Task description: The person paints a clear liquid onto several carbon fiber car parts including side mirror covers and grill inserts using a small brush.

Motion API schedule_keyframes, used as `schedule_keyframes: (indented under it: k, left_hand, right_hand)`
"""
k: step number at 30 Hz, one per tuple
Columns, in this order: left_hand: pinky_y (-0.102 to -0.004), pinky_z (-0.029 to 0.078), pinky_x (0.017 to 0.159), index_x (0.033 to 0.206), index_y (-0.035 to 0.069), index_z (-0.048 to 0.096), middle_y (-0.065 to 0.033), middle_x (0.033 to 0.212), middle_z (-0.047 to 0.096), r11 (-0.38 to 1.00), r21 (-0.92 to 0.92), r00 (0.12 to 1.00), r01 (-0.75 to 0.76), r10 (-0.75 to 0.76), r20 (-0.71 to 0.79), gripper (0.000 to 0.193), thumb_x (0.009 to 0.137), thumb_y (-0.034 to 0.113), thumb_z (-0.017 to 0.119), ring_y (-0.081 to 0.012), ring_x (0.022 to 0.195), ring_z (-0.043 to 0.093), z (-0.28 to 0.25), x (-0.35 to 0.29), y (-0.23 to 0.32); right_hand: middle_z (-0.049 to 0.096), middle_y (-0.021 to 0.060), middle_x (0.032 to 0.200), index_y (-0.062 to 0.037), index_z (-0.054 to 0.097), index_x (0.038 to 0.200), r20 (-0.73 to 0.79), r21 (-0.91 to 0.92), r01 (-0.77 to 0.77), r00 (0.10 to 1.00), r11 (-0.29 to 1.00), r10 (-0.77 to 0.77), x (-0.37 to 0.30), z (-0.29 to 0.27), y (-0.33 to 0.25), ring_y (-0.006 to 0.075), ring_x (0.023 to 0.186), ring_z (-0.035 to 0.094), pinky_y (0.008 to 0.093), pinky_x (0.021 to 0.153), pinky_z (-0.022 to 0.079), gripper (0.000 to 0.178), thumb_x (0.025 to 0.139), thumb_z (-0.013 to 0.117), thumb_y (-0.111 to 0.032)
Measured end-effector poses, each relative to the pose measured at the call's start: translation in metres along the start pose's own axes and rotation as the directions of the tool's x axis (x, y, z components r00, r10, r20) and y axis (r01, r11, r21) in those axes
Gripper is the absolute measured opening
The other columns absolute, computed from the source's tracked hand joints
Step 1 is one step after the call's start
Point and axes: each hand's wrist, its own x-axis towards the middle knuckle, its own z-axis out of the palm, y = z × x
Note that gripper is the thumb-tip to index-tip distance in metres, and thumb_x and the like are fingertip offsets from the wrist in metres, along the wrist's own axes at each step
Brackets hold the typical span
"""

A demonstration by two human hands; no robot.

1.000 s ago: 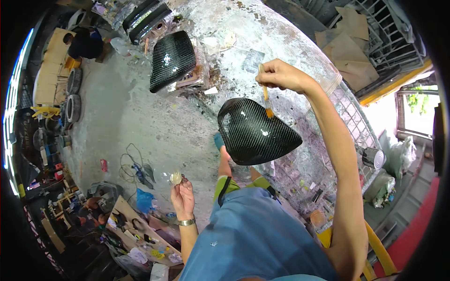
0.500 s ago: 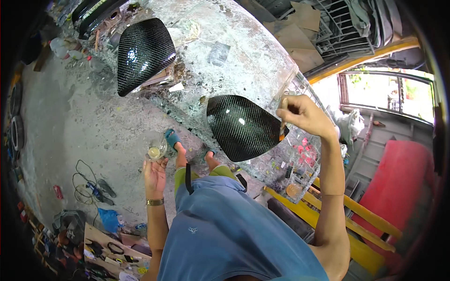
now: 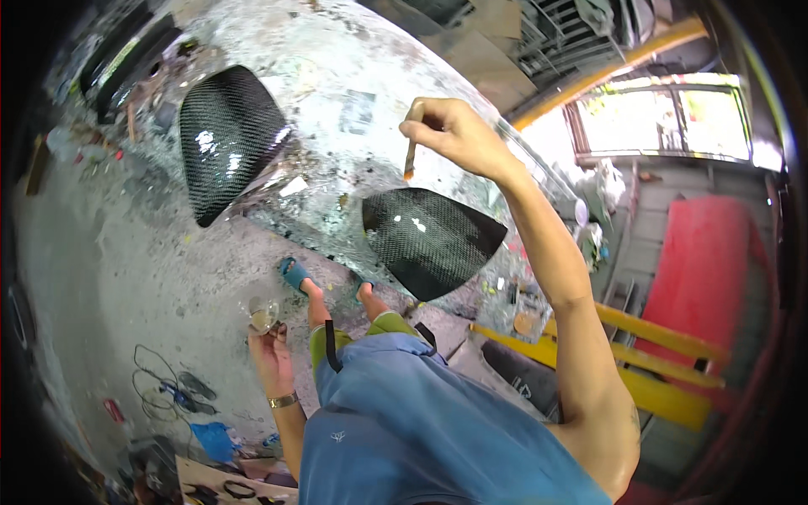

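Pinched in my right hand (image 3: 459,136) is a slim brush (image 3: 410,160) with an orange tip pointing down. It hangs over the table just beyond a curved black carbon-fibre panel (image 3: 433,244), apart from the panel's far edge. The panel has a woven pattern and a glossy sheen. My left hand (image 3: 273,362) grips a clear cup (image 3: 263,314) off the table's near side, with a little pale liquid in it. A second glossy carbon-fibre panel (image 3: 231,139) lies farther left, raised on something partly hidden beneath it.
The stained worktable (image 3: 324,172) runs diagonally ahead of me. Beside my right arm are a yellow bench (image 3: 656,404) and a large red panel (image 3: 699,269). On the floor at left lie a coiled cable (image 3: 156,387) and a blue bag (image 3: 215,440).
My right hand has lifted the brush off the nearer panel's right corner and moved left, beyond its far edge. The view has shifted; my left hand still holds the cup.
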Motion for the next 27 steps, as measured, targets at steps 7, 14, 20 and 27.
schedule_keyframes:
  k: [7, 14, 20, 27]
  left_hand:
    - [-0.0326, 0.049, 0.086, 0.112, 0.003, 0.053, -0.0103, 0.102, 0.062, 0.997, 0.007, 0.981, 0.081, -0.081, 0.176, 0.03, 0.096, 0.028, 0.049, -0.0182, 0.091, 0.06, 0.008, 0.024, -0.001]
    - [-0.0345, 0.047, 0.089, 0.115, 0.003, 0.05, -0.0107, 0.105, 0.062, 0.995, 0.099, 0.986, 0.001, -0.018, 0.166, 0.029, 0.098, 0.025, 0.043, -0.0193, 0.094, 0.059, 0.03, 0.03, 0.012]
    - [-0.0349, 0.048, 0.085, 0.113, 0.003, 0.05, -0.0094, 0.099, 0.062, 0.997, 0.07, 0.999, 0.02, -0.024, 0.044, 0.028, 0.099, 0.024, 0.04, -0.0195, 0.088, 0.059, 0.031, 0.016, 0.005]
    - [-0.0346, 0.049, 0.082, 0.105, 0.002, 0.055, -0.0086, 0.093, 0.06, 0.999, -0.013, 0.999, 0.031, -0.031, 0.017, 0.028, 0.097, 0.027, 0.046, -0.0185, 0.082, 0.057, 0.007, 0.013, -0.005]
  right_hand:
    - [0.048, -0.0011, 0.06, 0.0004, 0.054, 0.071, -0.029, 0.04, -0.266, 0.963, 0.963, 0.267, -0.11, -0.038, 0.014, 0.0058, 0.057, 0.039, 0.0245, 0.052, 0.033, 0.025, 0.086, 0.06, -0.019]
    - [0.053, 0.0019, 0.058, 0.001, 0.055, 0.073, -0.018, 0.135, -0.208, 0.977, 0.969, 0.212, -0.113, -0.016, 0.021, 0.0065, 0.054, 0.045, 0.0257, 0.052, 0.039, 0.022, 0.087, 0.058, -0.015]
    - [0.051, 0.0036, 0.056, 0.0007, 0.054, 0.071, -0.013, 0.051, -0.101, 0.995, 0.994, 0.102, -0.058, -0.007, 0.028, 0.0092, 0.053, 0.047, 0.028, 0.052, 0.038, 0.024, 0.085, 0.058, -0.018]
    - [0.05, -0.0021, 0.06, -0.0021, 0.052, 0.069, 0.196, 0.11, -0.1, 0.978, 0.989, 0.077, 0.021, 0.01, 0.041, 0.0062, 0.055, 0.041, 0.0243, 0.053, 0.035, 0.025, 0.087, 0.058, -0.018]
